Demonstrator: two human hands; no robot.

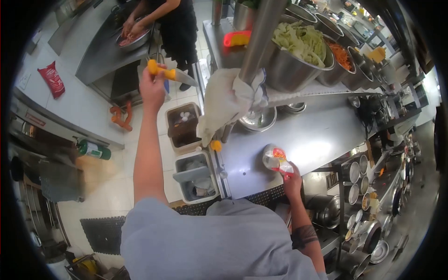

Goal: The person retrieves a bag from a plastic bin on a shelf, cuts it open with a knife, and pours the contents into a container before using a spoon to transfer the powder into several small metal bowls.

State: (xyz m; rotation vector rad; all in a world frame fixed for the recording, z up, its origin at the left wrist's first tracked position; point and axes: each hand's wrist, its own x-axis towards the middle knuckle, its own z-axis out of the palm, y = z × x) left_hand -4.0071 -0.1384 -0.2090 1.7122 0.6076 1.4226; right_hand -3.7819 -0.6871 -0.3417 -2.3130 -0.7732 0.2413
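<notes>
My left hand (154, 88) is raised at the upper left, its fingers closed round the yellow handle of a knife (186, 78); the blade points right, above the floor bins. A second yellow handle-like part (151, 66) shows at the same fist, and I cannot make out whether it is a separate tool. Over the steel counter (247, 175), my right hand (292, 179) holds a clear plastic package (275, 158) with a red and yellow label by its lower end.
Two floor bins (169, 116) (180, 186) stand left of the counter. A white cloth (224, 95) hangs by a steel post (255, 42). Pots of shredded cabbage (301, 42) and carrot (339, 56) sit on the shelf. A co-worker (179, 32) handles food in a bowl (135, 44).
</notes>
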